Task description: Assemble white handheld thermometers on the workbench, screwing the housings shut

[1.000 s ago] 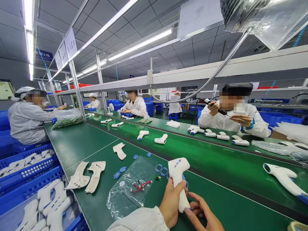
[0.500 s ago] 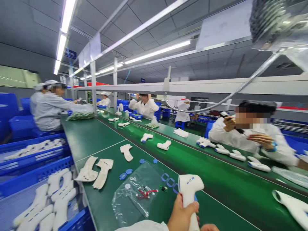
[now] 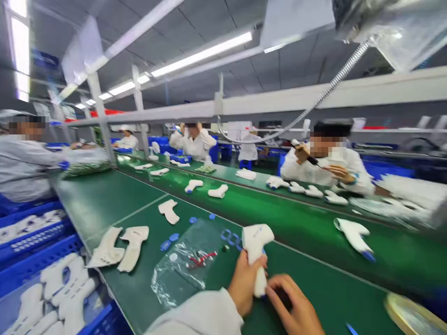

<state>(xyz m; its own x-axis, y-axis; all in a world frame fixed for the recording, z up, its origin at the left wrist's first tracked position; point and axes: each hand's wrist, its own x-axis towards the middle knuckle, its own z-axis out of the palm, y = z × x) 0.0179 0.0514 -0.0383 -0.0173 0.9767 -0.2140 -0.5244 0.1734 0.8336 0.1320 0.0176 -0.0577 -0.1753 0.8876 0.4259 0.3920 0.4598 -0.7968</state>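
Observation:
My left hand (image 3: pixel 246 279) is wrapped round the handle of a white forehead thermometer gun (image 3: pixel 256 239), held upright above the green bench. My right hand (image 3: pixel 296 302) is at the handle's lower end, its thumb and fingertips closed in against it; the exact contact is blurred. To the left lies a clear plastic bag (image 3: pixel 181 260) with small red-wired parts (image 3: pixel 201 259) on it. Blue ring-shaped pieces (image 3: pixel 231 238) lie just behind my left hand, and small blue caps (image 3: pixel 169 242) lie left of the bag. White half shells (image 3: pixel 134 246) rest farther left.
A green conveyor belt (image 3: pixel 300 232) crosses beyond the bench, carrying several white thermometer bodies (image 3: pixel 355 235). Blue crates (image 3: pixel 78 249) with white shells stand at left. A tape roll (image 3: pixel 415 314) lies at right. Across the belt, a co-worker (image 3: pixel 324 163) holds a tool.
The view has turned right, so things appear shifted left. My right hand has come up to the bottom of the handle, while my left hand keeps its hold on the thermometer gun.

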